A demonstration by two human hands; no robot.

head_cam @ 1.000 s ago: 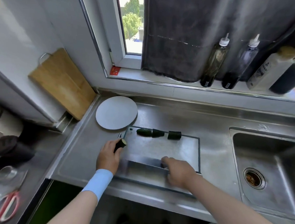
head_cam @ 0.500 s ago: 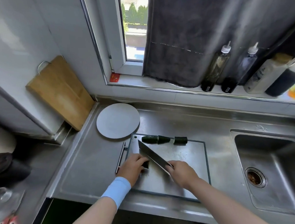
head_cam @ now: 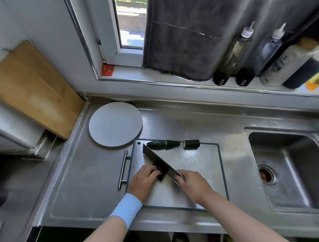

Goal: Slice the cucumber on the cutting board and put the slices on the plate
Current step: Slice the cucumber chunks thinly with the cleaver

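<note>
Near half of board: left hand, fingers curled, pinning one cucumber piece; right hand gripping one knife, blade across that piece. Three more pieces along far edge. One plate just beyond far-left corner.

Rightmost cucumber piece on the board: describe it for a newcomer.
Find the rectangular steel cutting board left of the steel sink. On its far edge, yours is the short, blunt dark green cucumber chunk at the right, set apart from the touching pair.
</note>
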